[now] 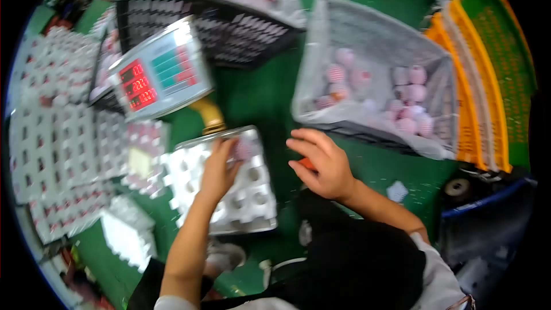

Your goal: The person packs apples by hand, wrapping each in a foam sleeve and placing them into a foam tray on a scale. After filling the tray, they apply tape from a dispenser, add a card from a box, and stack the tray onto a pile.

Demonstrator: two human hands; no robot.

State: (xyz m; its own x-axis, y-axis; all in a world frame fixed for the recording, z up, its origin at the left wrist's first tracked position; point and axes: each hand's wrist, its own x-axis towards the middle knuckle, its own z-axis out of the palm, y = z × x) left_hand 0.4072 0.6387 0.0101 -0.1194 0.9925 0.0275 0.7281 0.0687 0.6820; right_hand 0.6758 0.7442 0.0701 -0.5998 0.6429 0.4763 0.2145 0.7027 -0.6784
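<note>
My left hand [218, 167] reaches over a white foam tray [229, 204] with round hollows, its fingers and thumb closed about a pink round fruit-like ball [243, 150] in what looks like a foam net. The tray rests on the platform of a digital scale [163, 72] whose display shows red digits. To the right of the tray, my right hand [324, 165] is in the air with curved fingers. A small orange-red object [307, 163] shows between its thumb and fingers; its kind is hidden.
A grey-lined crate [376, 28] holds several pink netted balls [410, 95]. Behind the scale stands a black crate [247, 31]. Stacked foam trays [63, 138] fill the left side. An orange crate [465, 80] and a dark bin [488, 218] stand at the right.
</note>
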